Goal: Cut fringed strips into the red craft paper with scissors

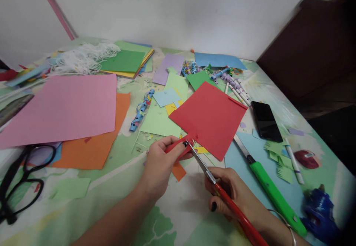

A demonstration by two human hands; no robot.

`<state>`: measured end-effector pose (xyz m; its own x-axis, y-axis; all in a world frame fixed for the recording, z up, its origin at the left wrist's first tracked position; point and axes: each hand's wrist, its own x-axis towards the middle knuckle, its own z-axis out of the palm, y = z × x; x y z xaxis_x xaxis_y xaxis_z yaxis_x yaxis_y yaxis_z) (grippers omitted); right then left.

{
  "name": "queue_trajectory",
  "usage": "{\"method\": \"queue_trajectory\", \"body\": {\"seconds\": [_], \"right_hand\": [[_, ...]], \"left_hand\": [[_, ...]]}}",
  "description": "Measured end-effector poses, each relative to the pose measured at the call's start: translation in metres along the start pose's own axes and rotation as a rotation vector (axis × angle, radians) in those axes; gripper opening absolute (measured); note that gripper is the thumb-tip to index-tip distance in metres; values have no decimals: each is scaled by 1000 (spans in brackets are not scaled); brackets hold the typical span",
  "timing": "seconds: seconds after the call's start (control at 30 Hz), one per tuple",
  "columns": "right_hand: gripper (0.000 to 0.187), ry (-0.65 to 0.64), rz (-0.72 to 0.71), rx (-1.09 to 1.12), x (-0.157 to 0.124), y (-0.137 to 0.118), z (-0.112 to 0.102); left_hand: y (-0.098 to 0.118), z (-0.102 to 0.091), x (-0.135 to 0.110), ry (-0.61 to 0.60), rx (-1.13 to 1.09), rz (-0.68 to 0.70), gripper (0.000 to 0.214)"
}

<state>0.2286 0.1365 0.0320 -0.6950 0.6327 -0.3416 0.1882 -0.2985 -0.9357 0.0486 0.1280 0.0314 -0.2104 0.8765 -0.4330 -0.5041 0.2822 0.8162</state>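
My left hand (164, 160) pinches a folded or narrow piece of red paper (172, 148) between thumb and fingers, just in front of a larger red sheet (210, 116). Small cut slits show at the piece's right end. My right hand (233, 190) is closed around red-handled scissors (204, 166), whose thin metal blades point up and left. Their tips meet the red paper beside my left thumb. How the fingers sit in the handle is partly hidden. Under my left hand lies an orange scrap (178, 171).
Pink paper (83, 107), orange paper (91, 153) and black-handled scissors (27, 179) lie left. At right are a green-handled cutter (274, 190), a phone (266, 121) and a blue glue gun (319, 209). White string (83, 59) and stacked paper (122, 60) sit near the wall.
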Motion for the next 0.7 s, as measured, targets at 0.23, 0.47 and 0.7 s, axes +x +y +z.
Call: {"method": "queue_trajectory", "body": {"seconds": [0.23,0.47,0.7], "right_hand": [[49,25,-19,-28,1,-1,-1],[48,-6,-10,30,-4,6,-3],[44,-1,-5,65,-6,13,-5]], "left_hand": [[1,2,-1,-20,-30,4,15],[3,2,-2,-18,-23,3,12],[1,2,-2,-8,-15,6,13]]}}
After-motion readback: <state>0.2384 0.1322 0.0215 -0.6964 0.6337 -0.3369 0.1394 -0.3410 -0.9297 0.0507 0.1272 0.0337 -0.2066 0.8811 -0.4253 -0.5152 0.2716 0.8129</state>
